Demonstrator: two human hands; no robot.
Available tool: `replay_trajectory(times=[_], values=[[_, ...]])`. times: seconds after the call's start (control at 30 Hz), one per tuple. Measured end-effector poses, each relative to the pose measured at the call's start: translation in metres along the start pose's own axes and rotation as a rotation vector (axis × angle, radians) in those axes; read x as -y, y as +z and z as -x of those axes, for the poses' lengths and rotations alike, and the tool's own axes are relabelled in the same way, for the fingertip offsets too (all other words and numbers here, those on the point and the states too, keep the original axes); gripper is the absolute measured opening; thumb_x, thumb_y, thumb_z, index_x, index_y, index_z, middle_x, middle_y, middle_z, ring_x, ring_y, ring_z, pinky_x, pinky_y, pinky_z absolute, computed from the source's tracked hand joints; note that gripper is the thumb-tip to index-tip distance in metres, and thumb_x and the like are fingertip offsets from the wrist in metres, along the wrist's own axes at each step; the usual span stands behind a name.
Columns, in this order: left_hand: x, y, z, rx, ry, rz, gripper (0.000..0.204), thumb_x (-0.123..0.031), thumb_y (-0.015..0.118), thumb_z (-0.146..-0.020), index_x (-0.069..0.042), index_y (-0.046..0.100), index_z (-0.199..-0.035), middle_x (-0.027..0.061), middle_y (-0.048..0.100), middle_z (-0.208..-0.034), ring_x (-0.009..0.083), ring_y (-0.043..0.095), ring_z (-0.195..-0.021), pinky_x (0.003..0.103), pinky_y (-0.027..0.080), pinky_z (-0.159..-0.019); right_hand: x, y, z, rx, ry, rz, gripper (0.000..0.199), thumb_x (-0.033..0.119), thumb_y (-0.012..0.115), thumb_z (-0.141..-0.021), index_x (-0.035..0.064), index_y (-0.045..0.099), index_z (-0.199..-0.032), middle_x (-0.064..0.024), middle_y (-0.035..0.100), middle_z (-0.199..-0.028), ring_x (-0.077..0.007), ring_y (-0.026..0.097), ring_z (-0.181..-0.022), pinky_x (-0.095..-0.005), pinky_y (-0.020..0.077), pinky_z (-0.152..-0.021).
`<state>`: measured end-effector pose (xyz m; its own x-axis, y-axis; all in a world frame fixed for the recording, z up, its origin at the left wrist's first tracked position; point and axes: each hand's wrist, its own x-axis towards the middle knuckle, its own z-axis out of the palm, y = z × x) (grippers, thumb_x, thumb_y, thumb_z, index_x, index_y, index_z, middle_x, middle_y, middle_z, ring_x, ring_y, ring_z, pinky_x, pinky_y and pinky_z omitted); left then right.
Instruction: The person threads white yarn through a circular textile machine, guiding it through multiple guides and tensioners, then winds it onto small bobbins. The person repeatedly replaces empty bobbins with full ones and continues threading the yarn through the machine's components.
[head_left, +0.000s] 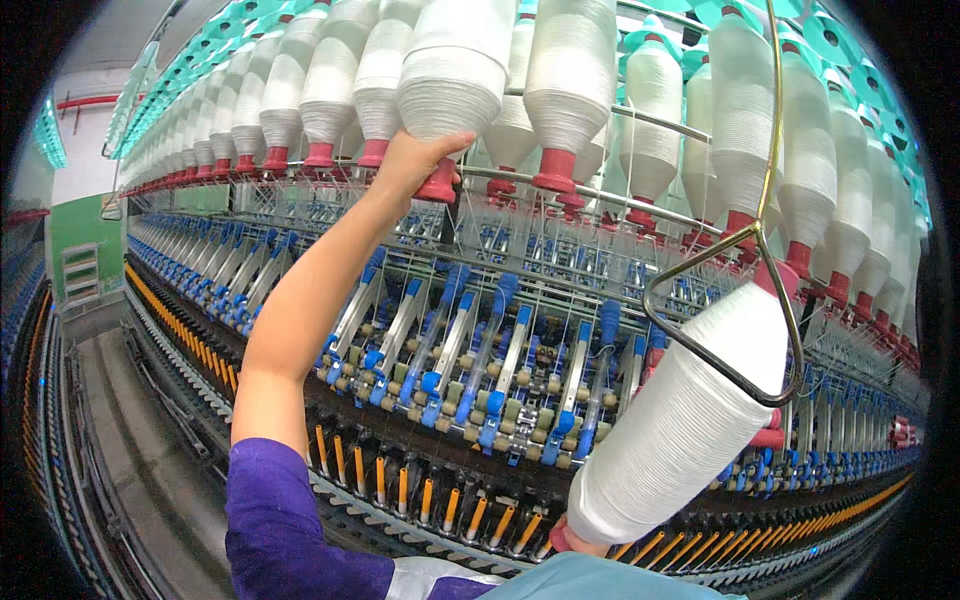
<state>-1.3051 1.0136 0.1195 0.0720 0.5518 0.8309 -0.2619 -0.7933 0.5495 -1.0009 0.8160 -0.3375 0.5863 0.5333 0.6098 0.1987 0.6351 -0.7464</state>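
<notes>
My left hand (415, 160) reaches up and grips the red base of a large white roving bobbin (450, 70) hanging in the upper row of the spinning frame. My right hand (578, 543) is mostly hidden at the lower edge; its fingers hold the bottom end of another big white bobbin (685, 415), which leans tilted toward the upper right. That bobbin's top passes through a brass-coloured wire loop (720, 290) hanging from above. My left arm wears a purple sleeve (270, 520).
Rows of white bobbins on red bases (300, 90) hang along the frame. Below run blue-and-grey drafting arms (470, 370) and a line of orange spindles (400, 490). A grey aisle floor (140, 450) lies at the left, with a green wall (85, 240) beyond.
</notes>
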Motion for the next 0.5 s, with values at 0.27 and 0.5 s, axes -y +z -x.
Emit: replay_trajectory(times=[0.27,0.5], values=[[0.018,-0.005,-0.051,0.006,-0.103,-0.059,0.049,-0.033,0.08,-0.071,0.001,0.061,-0.101,0.0072,0.064,-0.08,0.0145,0.06,-0.056,0.029,0.05,-0.053,0.065,0.035,-0.057,0.182,0.082,-0.1,0.059,0.005,0.081,-0.054,-0.0039,0.059,-0.108,-0.0128,0.065,-0.1,-0.0239,0.063,-0.089,-0.0365,0.0509,-0.081],[0.03,0.001,-0.08,0.07,-0.155,0.061,0.05,-0.032,0.078,-0.075,0.002,0.059,-0.105,0.0082,0.062,-0.078,0.0161,0.06,-0.057,0.029,0.049,-0.051,0.17,0.111,-0.168,0.216,-0.048,-0.104,0.044,0.008,0.072,-0.065,-0.0026,0.056,-0.104,-0.0101,0.061,-0.085,-0.0184,0.061,-0.065,-0.0307,0.0518,-0.056]])
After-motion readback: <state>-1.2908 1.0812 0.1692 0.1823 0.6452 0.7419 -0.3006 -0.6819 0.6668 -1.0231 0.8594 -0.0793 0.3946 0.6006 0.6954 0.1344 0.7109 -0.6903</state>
